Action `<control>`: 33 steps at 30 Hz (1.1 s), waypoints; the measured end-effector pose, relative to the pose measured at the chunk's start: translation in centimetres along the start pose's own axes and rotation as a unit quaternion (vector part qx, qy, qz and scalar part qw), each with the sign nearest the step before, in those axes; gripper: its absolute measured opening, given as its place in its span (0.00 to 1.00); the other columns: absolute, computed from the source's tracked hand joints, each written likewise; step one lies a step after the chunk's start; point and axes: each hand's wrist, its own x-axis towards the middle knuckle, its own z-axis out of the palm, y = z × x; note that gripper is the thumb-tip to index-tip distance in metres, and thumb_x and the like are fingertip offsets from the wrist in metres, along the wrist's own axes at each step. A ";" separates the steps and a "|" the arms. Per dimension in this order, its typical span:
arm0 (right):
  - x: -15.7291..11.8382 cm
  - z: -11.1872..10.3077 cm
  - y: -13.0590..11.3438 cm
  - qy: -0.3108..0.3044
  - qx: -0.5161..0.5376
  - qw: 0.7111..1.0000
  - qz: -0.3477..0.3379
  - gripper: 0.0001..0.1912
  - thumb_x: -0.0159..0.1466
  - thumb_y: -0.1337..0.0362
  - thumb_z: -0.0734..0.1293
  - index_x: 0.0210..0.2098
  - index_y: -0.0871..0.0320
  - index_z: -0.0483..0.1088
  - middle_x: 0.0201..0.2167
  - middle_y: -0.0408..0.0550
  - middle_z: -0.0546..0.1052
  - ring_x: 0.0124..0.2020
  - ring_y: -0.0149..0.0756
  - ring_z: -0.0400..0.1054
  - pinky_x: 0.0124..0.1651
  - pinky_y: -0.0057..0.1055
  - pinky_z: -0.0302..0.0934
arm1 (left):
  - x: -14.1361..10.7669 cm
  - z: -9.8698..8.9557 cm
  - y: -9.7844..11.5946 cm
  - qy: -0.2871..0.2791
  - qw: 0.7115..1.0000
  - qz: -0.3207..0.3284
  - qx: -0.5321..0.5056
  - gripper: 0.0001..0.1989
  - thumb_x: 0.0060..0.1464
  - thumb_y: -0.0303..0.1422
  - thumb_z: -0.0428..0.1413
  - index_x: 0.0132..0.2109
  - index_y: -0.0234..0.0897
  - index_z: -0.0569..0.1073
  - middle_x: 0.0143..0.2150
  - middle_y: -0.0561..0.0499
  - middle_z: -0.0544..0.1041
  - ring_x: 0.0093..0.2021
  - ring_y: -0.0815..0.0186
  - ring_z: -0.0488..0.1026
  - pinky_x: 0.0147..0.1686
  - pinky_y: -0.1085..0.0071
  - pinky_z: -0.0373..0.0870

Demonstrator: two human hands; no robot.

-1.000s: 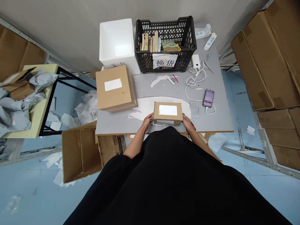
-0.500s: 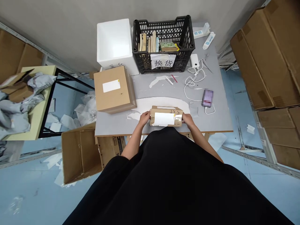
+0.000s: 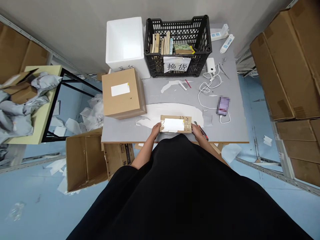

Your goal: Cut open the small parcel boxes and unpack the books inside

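Between my two hands is a small brown cardboard box [image 3: 188, 125] with a white label on its upper face, close to the table's front edge. My left hand [image 3: 156, 129] is closed on its left end. At the opposite end my right hand [image 3: 196, 130] grips the box, its fingers partly hidden. A slim red-and-black tool, perhaps a box cutter [image 3: 205, 134], shows just beyond the right hand; whether they touch I cannot tell. Under the box lies a white worn patch [image 3: 175, 108] of the tabletop.
A larger carton [image 3: 120, 103] stands left on the grey table [image 3: 160, 96]. Behind are a white foam box [image 3: 125, 41] and a black crate [image 3: 177, 50] holding books. A phone [image 3: 223, 106] with a white cable lies right. An open carton [image 3: 85, 160] sits on the floor.
The small box has tipped so its labelled face shows more squarely, and shifted slightly left. The red-and-black tool has come into sight by my right hand. The view has shifted a little.
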 end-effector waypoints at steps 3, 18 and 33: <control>-0.5 -0.5 0.7 -0.060 0.081 0.994 0.052 0.21 0.66 0.52 0.59 0.50 0.53 0.74 0.40 0.48 0.82 0.42 0.39 0.76 0.45 0.35 0.72 | 0.1 -0.2 -0.7 -0.021 0.999 -0.005 -0.035 0.19 0.60 0.41 0.53 0.52 0.38 0.79 0.56 0.45 0.80 0.56 0.56 0.75 0.57 0.60 0.69; -0.2 -1.6 3.0 -0.062 0.028 0.998 -0.011 0.28 0.63 0.58 0.61 0.63 0.47 0.65 0.56 0.50 0.76 0.55 0.42 0.73 0.50 0.45 0.72 | -1.2 -1.1 -1.3 -0.034 0.995 -0.028 -0.091 0.20 0.55 0.35 0.57 0.55 0.44 0.76 0.61 0.45 0.75 0.59 0.56 0.74 0.53 0.62 0.74; -0.7 -2.1 1.9 -0.175 0.147 0.972 0.054 0.36 0.60 0.56 0.66 0.68 0.41 0.61 0.63 0.45 0.71 0.60 0.40 0.69 0.53 0.42 0.71 | -2.1 -0.6 0.3 -0.119 0.982 -0.037 -0.140 0.25 0.55 0.40 0.56 0.60 0.44 0.73 0.57 0.46 0.78 0.56 0.57 0.76 0.54 0.64 0.72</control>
